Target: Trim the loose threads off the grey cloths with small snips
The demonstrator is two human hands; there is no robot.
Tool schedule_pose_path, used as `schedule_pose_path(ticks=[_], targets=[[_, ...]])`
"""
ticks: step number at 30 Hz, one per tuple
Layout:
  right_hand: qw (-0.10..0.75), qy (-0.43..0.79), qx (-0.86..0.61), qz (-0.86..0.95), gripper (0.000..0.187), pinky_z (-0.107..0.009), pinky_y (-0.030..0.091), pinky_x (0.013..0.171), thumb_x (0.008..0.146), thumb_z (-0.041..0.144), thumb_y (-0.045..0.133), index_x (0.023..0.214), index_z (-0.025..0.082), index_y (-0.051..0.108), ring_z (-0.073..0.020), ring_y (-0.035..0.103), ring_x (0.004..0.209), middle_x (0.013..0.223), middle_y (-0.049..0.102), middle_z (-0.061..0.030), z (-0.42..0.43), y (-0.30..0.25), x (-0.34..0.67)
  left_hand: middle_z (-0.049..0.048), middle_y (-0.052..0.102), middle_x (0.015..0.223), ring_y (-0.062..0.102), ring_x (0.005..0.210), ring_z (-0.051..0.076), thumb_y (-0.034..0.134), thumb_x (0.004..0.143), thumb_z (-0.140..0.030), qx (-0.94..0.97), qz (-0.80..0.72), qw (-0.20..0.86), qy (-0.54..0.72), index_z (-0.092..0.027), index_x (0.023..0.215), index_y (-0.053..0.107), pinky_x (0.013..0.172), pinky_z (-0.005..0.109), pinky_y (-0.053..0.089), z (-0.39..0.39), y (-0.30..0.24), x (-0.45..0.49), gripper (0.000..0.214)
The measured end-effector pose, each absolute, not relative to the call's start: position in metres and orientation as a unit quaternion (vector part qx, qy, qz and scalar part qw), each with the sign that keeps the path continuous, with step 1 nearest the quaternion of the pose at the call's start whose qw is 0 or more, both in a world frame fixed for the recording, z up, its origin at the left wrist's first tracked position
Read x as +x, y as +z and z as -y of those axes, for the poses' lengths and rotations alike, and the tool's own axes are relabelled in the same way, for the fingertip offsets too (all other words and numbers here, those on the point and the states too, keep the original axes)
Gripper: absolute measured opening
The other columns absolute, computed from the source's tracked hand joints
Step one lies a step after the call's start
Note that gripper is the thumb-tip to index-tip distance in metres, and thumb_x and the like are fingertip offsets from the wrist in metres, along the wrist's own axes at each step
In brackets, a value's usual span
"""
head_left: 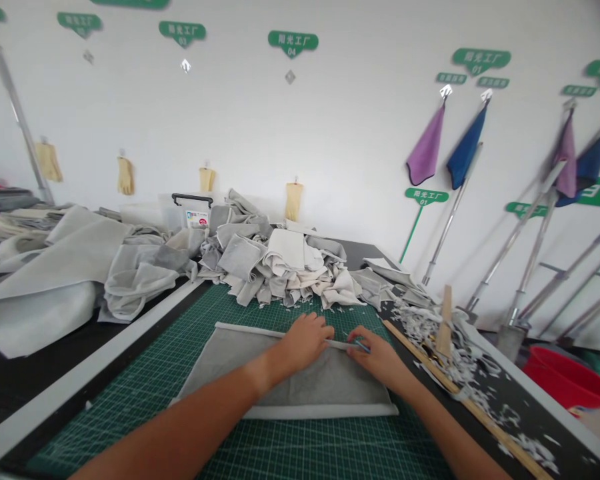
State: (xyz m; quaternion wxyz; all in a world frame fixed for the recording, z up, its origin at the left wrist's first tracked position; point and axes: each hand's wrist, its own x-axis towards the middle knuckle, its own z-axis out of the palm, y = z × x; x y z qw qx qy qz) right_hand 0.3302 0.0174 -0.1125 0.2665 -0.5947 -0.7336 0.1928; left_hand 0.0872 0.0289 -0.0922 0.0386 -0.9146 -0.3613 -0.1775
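A grey cloth piece (260,363) with pale edges lies flat on the green cutting mat (180,347). My left hand (304,340) presses on the cloth's far edge, fingers curled down against it. My right hand (377,353) rests beside it at the cloth's far right corner, pinched around a thin blue tool (363,346) whose tip touches the cloth edge.
A heap of grey and cream cloth scraps (280,267) lies beyond the mat. Larger grey sheets (45,280) are piled at left. A wooden ruler (460,393) and white trimmings (430,320) lie at right. A red tub (565,380) stands past the table's right edge.
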Motion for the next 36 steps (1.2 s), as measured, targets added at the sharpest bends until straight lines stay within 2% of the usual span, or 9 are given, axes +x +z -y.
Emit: schedule_pose_path(ticks=[2,5,8,15,20,22,26,32,36], targets=[[0.244,0.176,-0.607,0.735,0.023,-0.028,0.041,0.067,0.082,0.04,0.062,0.099,0.025,0.066,-0.0202,0.062,0.073,0.078,0.068,-0.0005,-0.015,-0.111,0.332,0.0058,0.06,0.106,0.053,0.103,0.024,0.049,0.099,-0.02,-0.911,0.364,0.062,-0.183,-0.023,0.105,0.059,0.088,0.036,0.042,-0.025,-0.094,0.09,0.012],[0.252,0.156,-0.614,0.732,0.022,-0.028,0.042,0.071,0.082,0.04,0.062,0.098,0.026,0.067,-0.0218,0.065,0.082,0.086,0.071,-0.0024,-0.015,-0.109,0.33,0.0042,0.059,0.109,0.053,0.102,0.022,0.047,0.097,-0.01,-0.921,0.339,0.07,-0.179,-0.024,0.114,0.054,0.084,0.033,0.043,-0.018,-0.096,0.09,0.024],[0.266,0.148,-0.609,0.732,0.021,-0.029,0.043,0.077,0.084,0.04,0.061,0.094,0.025,0.07,-0.023,0.065,0.089,0.093,0.073,-0.004,-0.018,-0.111,0.33,0.0031,0.058,0.111,0.053,0.101,0.021,0.048,0.095,-0.006,-0.926,0.327,0.065,-0.177,-0.024,0.115,0.053,0.081,0.032,0.043,-0.016,-0.1,0.09,0.028],[0.282,0.183,-0.58,0.743,0.027,-0.028,0.041,0.073,0.088,0.042,0.059,0.084,0.02,0.075,-0.0217,0.064,0.082,0.084,0.073,-0.004,-0.018,-0.109,0.331,0.0041,0.059,0.111,0.052,0.105,0.024,0.051,0.098,-0.02,-0.907,0.354,0.053,-0.222,-0.023,0.111,0.056,0.091,0.037,0.04,-0.016,-0.106,0.092,0.014],[0.295,0.249,-0.536,0.751,0.034,-0.025,0.039,0.068,0.088,0.047,0.061,0.082,0.016,0.074,-0.0194,0.06,0.078,0.078,0.069,-0.0025,-0.012,-0.101,0.328,0.0024,0.061,0.114,0.053,0.105,0.023,0.06,0.096,-0.024,-0.9,0.362,0.032,-0.242,-0.024,0.118,0.052,0.092,0.038,0.037,-0.015,-0.106,0.095,0.024],[0.298,0.273,-0.523,0.75,0.035,-0.025,0.039,0.069,0.088,0.048,0.062,0.082,0.015,0.074,-0.0188,0.059,0.078,0.078,0.068,-0.0021,-0.01,-0.1,0.325,0.0018,0.062,0.113,0.053,0.105,0.023,0.06,0.096,-0.024,-0.898,0.366,0.025,-0.244,-0.024,0.116,0.054,0.091,0.037,0.036,-0.015,-0.106,0.095,0.021],[0.3,0.272,-0.52,0.752,0.032,-0.026,0.04,0.073,0.086,0.046,0.065,0.086,0.016,0.074,-0.0193,0.058,0.081,0.081,0.068,-0.0019,-0.009,-0.1,0.324,0.0026,0.064,0.105,0.054,0.101,0.022,0.052,0.1,-0.023,-0.896,0.369,0.012,-0.246,-0.023,0.103,0.057,0.09,0.036,0.034,-0.017,-0.106,0.096,0.006],[0.307,0.247,-0.539,0.744,0.03,-0.029,0.042,0.078,0.078,0.041,0.072,0.099,0.019,0.07,-0.0208,0.059,0.085,0.09,0.07,-0.0021,-0.012,-0.096,0.332,0.0035,0.065,0.099,0.057,0.091,0.021,0.034,0.106,-0.021,-0.888,0.379,-0.007,-0.259,-0.021,0.105,0.054,0.085,0.035,0.035,-0.018,-0.108,0.099,0.02],[0.328,0.271,-0.526,0.736,0.027,-0.028,0.042,0.075,0.082,0.042,0.068,0.093,0.017,0.07,-0.02,0.058,0.083,0.086,0.067,-0.0014,-0.01,-0.09,0.334,0.0039,0.066,0.102,0.058,0.092,0.02,0.029,0.106,-0.019,-0.881,0.384,-0.019,-0.275,-0.021,0.106,0.053,0.085,0.034,0.035,-0.016,-0.107,0.099,0.024]])
